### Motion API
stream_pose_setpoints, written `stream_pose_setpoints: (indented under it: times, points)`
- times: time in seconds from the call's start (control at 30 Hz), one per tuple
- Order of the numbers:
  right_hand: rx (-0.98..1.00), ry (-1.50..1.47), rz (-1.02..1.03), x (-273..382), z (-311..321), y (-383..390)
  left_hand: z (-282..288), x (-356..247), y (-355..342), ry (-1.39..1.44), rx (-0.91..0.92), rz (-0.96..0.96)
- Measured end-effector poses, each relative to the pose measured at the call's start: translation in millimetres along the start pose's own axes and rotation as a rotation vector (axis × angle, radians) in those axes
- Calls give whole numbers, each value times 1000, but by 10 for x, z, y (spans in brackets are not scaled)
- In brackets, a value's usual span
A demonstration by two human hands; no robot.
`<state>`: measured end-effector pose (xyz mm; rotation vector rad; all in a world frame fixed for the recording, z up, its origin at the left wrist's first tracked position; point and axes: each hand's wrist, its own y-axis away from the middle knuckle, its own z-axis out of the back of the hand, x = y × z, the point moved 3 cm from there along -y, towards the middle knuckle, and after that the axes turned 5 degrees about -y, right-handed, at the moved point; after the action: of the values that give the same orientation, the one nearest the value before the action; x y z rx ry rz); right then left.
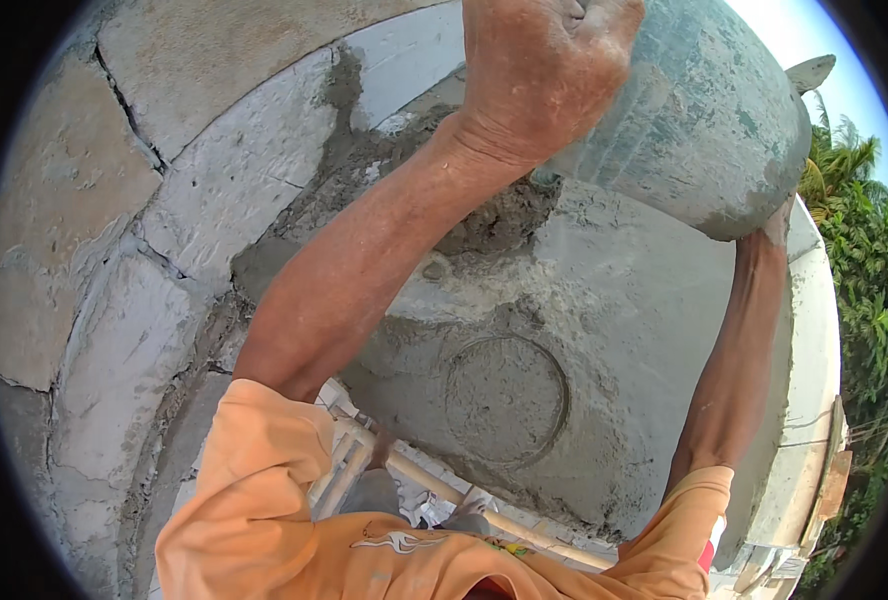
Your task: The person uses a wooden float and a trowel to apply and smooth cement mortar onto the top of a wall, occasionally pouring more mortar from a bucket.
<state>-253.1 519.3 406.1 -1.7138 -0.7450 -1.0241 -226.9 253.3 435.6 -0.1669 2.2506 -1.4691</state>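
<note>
My left hand (549,70) is closed high in the upper middle, gripping a large grey-green pan (704,110) crusted with cement and tilted over the work surface. My right hand (764,235) holds the same pan from below at the right; its fingers are mostly hidden behind it. Beneath my arms lies a slab of wet grey mortar (644,300), with a round ring mark (504,400) pressed into it and a rougher, lumpy patch (484,230) under the pan.
Cracked stone blocks (84,250) curve along the left, and a pale curved edge (804,400) bounds the right, with palms and foliage (854,280) beyond. Bamboo poles (424,475) and my legs and feet show below, past the slab's near edge.
</note>
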Motion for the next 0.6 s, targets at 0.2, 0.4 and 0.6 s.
stream_pose_setpoints:
  times: [0.2,0.4,0.6]
  points:
    - [-42,33,-73,-35,311,40,-112,214,146,401,318,361]
    - [-192,-66,-47,-59,592,134,-235,108,332,346,370,332]
    - [-304,-12,-35,144,511,420,-276,199,453,410,359,476]
